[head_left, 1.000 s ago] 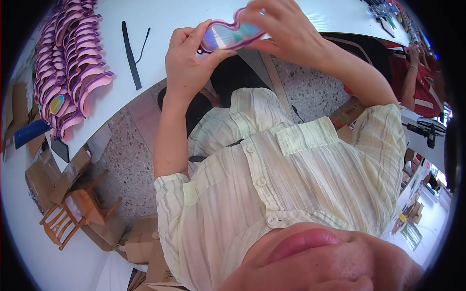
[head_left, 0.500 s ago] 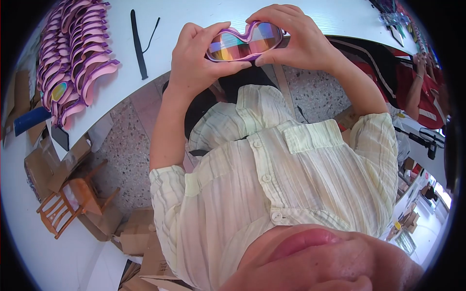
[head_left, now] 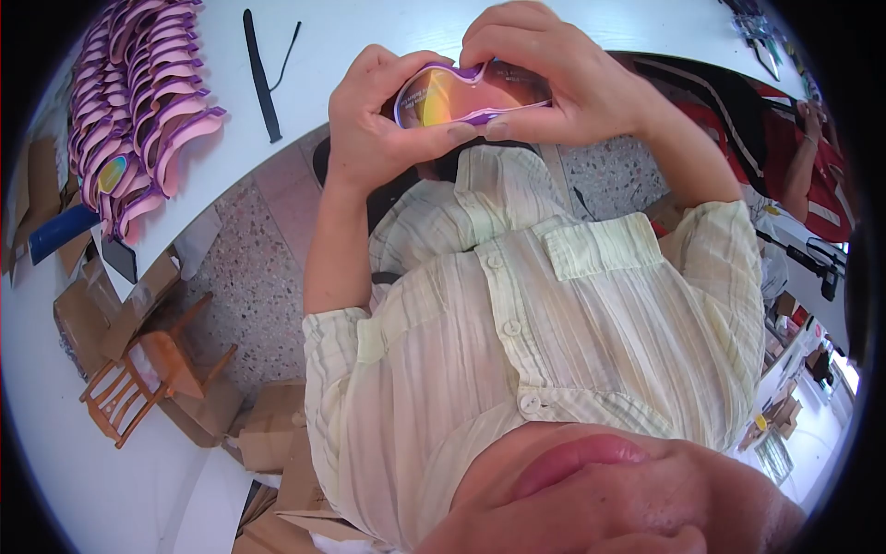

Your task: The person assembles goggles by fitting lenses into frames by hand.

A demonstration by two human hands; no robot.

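Purple-rimmed goggles [head_left: 461, 95] with a shiny orange and yellow lens are held level between my two hands, close to the table's front edge. My left hand [head_left: 374, 125] grips the end on the left of the view, its thumb along the lower rim. Around the other end are the fingers and thumb of my right hand [head_left: 563, 78]. Rows of pink and purple goggle frames [head_left: 138, 111] lie stacked on the white table [head_left: 369, 23] at the left. Between them and my hands lies a black strap [head_left: 262, 78].
A dark phone-like object [head_left: 120, 259] and a blue object [head_left: 63, 233] are at the table's left corner. Cardboard boxes [head_left: 272, 429] and a small wooden chair [head_left: 125, 397] stand below. At the right, a person in red [head_left: 812, 175] sits near tools.
Both hands have closed around the goggles' two ends; my right hand was blurred over one end earlier. The goggles have tilted, and the lens reflection has turned from blue and green to orange.
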